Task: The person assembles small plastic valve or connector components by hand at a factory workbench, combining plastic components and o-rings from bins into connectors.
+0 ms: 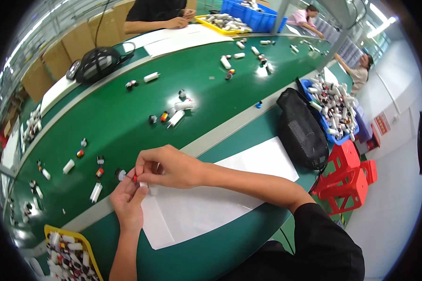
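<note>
Two hands work together at one small red-and-white part (pixel 135 179), held above the left end of a single sheet of white paper (pixel 211 215) on the green table (pixel 159 262). The left hand (pixel 128 202) is turned palm up, its thumb and fingers closed on the part. The right hand (pixel 174 167) comes in from the other side, thumb and index finger pinched at the red end, the remaining fingers curled; the fingers hide much of the part.

Just beyond the left fingertips lies one black-and-clear cap (pixel 121 174). On the green conveyor belt (pixel 126 136) near that hand are one white cylinder (pixel 96 192), one red-and-yellow piece (pixel 100 172) and one black-and-silver piece (pixel 100 160). Farther out, a central cluster has two white cylinders (pixel 176 118), one orange piece (pixel 164 116) and two dark end pieces (pixel 153 119). More parts are scattered toward both ends, too small to count.

One yellow tray (pixel 90 248) full of parts stands at lower left, one blue tray (pixel 345 139) heaped with them at right. Beside the blue tray lies one black mesh bag (pixel 302 131). Three other people are in view, one seated across the belt.
</note>
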`<state>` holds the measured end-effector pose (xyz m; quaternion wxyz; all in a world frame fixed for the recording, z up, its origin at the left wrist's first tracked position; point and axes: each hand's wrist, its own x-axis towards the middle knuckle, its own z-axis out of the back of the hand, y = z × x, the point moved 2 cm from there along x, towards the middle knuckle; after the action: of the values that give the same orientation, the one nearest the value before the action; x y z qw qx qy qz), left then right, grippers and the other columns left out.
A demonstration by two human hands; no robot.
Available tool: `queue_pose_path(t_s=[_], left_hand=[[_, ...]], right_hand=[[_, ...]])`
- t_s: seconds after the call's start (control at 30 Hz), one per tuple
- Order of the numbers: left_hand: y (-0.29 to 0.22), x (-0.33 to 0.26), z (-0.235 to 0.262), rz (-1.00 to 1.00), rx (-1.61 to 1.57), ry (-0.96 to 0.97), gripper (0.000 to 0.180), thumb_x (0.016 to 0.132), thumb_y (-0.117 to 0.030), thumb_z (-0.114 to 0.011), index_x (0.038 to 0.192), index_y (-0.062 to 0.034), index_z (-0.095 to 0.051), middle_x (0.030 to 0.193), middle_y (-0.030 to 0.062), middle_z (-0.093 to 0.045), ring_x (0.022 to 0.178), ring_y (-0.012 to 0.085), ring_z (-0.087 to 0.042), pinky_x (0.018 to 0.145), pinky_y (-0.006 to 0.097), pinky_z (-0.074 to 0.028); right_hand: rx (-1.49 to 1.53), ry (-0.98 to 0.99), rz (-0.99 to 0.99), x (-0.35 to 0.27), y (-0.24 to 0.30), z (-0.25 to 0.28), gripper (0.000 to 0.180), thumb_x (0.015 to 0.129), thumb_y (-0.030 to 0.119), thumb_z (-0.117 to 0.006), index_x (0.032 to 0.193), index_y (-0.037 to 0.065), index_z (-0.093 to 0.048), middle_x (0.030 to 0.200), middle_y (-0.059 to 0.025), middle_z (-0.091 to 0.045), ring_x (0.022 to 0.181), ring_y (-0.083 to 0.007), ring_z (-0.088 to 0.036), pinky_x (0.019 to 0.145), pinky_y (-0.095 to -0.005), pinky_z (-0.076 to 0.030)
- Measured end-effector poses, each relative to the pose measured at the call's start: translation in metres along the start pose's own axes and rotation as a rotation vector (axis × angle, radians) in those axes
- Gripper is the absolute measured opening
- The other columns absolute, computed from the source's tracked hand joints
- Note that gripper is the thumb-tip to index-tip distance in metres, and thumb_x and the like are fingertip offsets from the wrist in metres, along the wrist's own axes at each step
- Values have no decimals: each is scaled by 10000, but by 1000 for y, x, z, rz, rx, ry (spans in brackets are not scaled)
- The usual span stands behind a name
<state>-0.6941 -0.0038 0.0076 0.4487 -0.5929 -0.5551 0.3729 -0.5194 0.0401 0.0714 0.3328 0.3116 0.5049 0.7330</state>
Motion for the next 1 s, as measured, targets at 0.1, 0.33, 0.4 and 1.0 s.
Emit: queue_pose_path(t_s=[0.1, 0.33, 0.4, 1.0], left_hand=[[-5, -1, -3, -5, 8, -30, 457, 840, 97, -656, 1279, 136, -535, 1187, 155, -640, 1079, 176, -631, 955, 281, -482], [-30, -16, -10, -162, 403, -55, 343, 827, 65, -691, 1157, 132, -625, 1246, 236, -616, 1040, 203, -648, 907, 289, -517], [-46, -22, -17, -244, 467, -19, 326, 807, 27, -720, 1117, 107, -662, 1282, 252, -587, 1031, 225, -653, 914, 315, -517], [-12, -26, -118, -267, 1293, 953, 654, 767, -434, -791, 1308, -106, -626, 1471, 221, -451, 1397, 413, -364, 1139, 605, -210]], right_hand=[[71, 4, -36, -3, -3, 6, 200, 908, 174, -685, 945, -4, -600, 783, -51, -642, 708, -120, -606, 653, -288, -507], [546, 407, -493, -12, -14, 12, 384, 898, 405, -716, 981, 30, -710, 851, -4, -639, 770, -85, -585, 675, -248, -511], [672, 461, -429, -18, -2, 14, 365, 891, 429, -717, 963, 73, -752, 891, 3, -663, 813, -73, -589, 695, -241, -512], [-1337, -1023, -393, -189, -68, 509, 631, 791, 391, -761, 1266, 18, -578, 1176, -247, -633, 1116, -414, -586, 992, -469, -445]])
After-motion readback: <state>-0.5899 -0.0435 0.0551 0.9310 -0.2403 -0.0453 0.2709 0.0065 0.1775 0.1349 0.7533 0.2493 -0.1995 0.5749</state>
